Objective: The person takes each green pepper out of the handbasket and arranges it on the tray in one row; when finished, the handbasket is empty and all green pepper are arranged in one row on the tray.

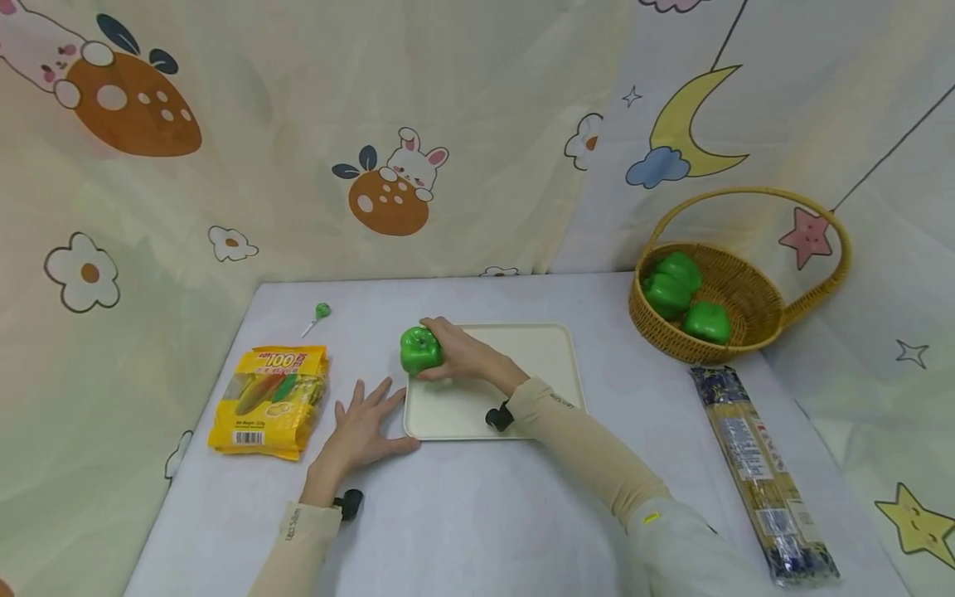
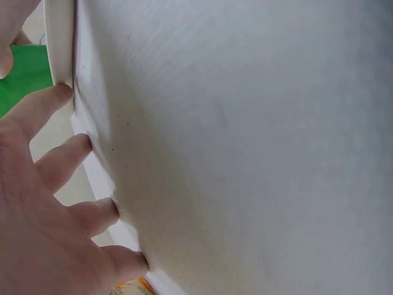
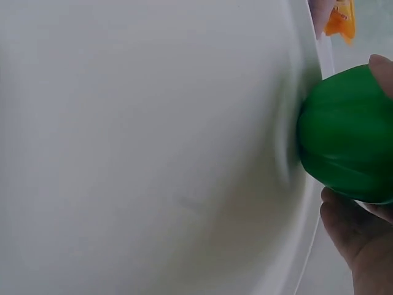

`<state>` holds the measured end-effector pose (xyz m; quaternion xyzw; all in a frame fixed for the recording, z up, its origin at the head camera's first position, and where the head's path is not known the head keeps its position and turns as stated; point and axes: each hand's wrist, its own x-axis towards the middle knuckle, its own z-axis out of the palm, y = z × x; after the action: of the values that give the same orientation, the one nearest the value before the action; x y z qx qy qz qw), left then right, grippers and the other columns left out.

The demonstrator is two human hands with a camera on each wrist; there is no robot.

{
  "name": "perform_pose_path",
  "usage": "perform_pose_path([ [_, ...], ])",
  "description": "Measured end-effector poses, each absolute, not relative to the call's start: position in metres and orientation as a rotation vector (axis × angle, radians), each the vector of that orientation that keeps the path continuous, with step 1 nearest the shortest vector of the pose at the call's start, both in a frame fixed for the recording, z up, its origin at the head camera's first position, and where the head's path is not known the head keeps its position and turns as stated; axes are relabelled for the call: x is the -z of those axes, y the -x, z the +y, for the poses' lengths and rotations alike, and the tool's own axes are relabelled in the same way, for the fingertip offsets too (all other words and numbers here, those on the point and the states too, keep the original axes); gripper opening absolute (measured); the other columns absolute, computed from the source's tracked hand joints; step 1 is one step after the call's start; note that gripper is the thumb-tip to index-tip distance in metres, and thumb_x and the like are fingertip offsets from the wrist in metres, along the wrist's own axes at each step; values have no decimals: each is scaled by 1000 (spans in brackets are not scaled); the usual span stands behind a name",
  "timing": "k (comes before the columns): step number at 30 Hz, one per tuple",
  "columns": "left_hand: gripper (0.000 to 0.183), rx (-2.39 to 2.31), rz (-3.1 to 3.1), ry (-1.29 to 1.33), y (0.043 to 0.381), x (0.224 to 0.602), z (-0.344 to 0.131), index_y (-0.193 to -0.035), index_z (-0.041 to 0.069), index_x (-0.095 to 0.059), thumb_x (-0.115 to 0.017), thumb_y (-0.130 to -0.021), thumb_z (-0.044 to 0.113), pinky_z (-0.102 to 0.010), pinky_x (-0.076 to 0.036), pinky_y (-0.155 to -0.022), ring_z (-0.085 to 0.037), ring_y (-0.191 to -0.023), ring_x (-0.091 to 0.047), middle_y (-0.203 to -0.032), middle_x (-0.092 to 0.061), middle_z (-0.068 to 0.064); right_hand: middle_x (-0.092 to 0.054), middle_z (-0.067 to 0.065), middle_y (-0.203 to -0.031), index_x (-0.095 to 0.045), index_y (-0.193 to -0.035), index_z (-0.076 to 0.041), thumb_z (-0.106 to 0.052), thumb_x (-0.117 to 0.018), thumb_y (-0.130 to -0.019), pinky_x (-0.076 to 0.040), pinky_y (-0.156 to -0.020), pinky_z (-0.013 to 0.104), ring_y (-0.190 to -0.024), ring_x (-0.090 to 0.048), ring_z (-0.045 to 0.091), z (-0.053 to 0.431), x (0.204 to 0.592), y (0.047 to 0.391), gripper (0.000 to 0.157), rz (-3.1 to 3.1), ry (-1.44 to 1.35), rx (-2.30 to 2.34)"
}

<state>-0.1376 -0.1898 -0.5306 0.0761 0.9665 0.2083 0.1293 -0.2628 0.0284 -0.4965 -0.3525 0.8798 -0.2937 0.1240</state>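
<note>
A glossy green bell pepper (image 1: 420, 350) is at the far left corner of a cream tray (image 1: 462, 414). My right hand (image 1: 462, 352) grips it from the right side. In the right wrist view, the fingers curl round the green pepper (image 3: 350, 135) beside the tray's rim (image 3: 307, 233). My left hand (image 1: 366, 431) rests with spread fingers on the table at the tray's near left corner, its index fingertip and thumb at the edge. The left wrist view shows the left hand (image 2: 49, 209) with a fingertip against the tray rim (image 2: 59, 49).
A wicker basket (image 1: 649, 332) with several green peppers (image 1: 707, 322) stands at the back right. A long packet of noodles (image 1: 761, 473) lies before it. At the left are a yellow candy bag (image 1: 272, 402) and a green lollipop (image 1: 322, 311).
</note>
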Motion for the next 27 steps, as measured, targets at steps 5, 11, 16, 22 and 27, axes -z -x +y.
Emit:
perform_pose_path([
  [5, 98, -595, 2807, -239, 138, 532, -188, -154, 24, -42, -75, -74, 70, -85, -4, -111, -56, -153, -4, -168, -25, -14, -44, 15, -148, -23, -157, -5, -43, -82, -81, -49, -113, 44, -133, -53, 28, 41, 488, 256, 103, 2647, 1015, 822],
  [11, 99, -606, 2807, -233, 138, 532, -188, -154, 23, -42, -75, -74, 69, -85, -3, -110, -57, -153, -3, -167, -25, -16, -42, 10, -152, -22, -159, -11, -50, -82, -79, -50, -110, 46, -139, -50, 29, 77, 467, 248, 106, 2712, 934, 900],
  [16, 98, -635, 2811, -231, 137, 531, -190, -154, 24, -41, -77, -74, 67, -85, -1, -110, -56, -153, -2, -168, -24, -16, -45, 8, -151, -24, -158, -14, -50, -80, -81, -48, -110, 52, -141, -48, 27, 118, 445, 244, 102, 2773, 849, 981],
  [22, 97, -639, 2826, -249, 136, 531, -190, -153, 23, -43, -77, -74, 66, -86, -2, -109, -58, -152, -3, -167, -26, -17, -49, 13, -147, -28, -156, -10, -43, -80, -82, -46, -110, 56, -137, -50, 31, 170, 427, 242, 96, 2844, 775, 1035],
  [27, 97, -621, 2836, -261, 137, 531, -189, -153, 22, -44, -77, -73, 66, -87, -3, -108, -59, -151, -4, -166, -27, -18, -53, 16, -144, -37, -151, -6, -38, -80, -84, -47, -109, 55, -133, -53, 34, 204, 421, 241, 86, 2903, 717, 1069],
])
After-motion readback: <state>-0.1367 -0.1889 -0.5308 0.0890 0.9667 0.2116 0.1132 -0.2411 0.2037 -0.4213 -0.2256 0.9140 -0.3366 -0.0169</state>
